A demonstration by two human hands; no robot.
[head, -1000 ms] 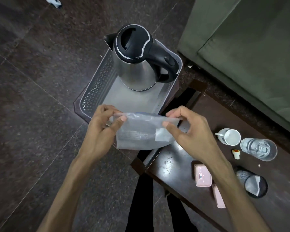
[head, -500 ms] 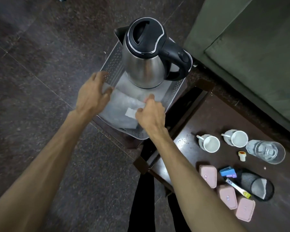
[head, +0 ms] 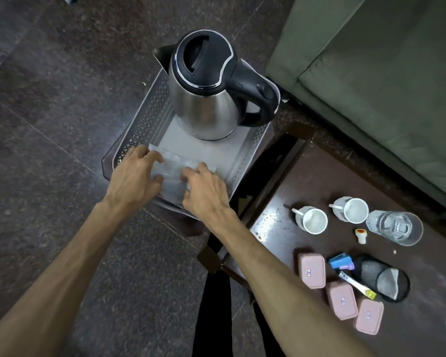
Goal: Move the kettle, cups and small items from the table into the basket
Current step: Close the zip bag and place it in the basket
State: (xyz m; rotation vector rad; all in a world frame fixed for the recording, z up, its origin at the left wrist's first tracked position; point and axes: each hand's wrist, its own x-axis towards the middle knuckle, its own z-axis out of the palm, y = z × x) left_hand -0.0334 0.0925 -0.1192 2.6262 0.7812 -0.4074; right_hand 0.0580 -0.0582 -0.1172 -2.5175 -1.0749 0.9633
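Now flattening a clear plastic pouch [head: 174,173] on the basket [head: 142,124] floor at frame centre, below the kettle [head: 206,99]; left hand [head: 134,179] and right hand [head: 206,191] spread loosely, fingers on it, gripping nothing firmly. Lying lower right on the table [head: 281,202], two cups [head: 312,220]; nearer the right hand.

Dark wooden bench [head: 281,202], glossy top with pale scuffs. Toward its far edge: two white cups [head: 311,219] [head: 352,210], each holding a spoon, and a clear glass [head: 394,228] lying beside them; a small white cap [head: 360,235] just nearer. Toward the near edge: three pink boxes [head: 312,271] [head: 341,301] [head: 369,316] in a diagonal row, a blue item [head: 341,262], a nail clipper [head: 355,283] and a black mesh pouch [head: 382,278].
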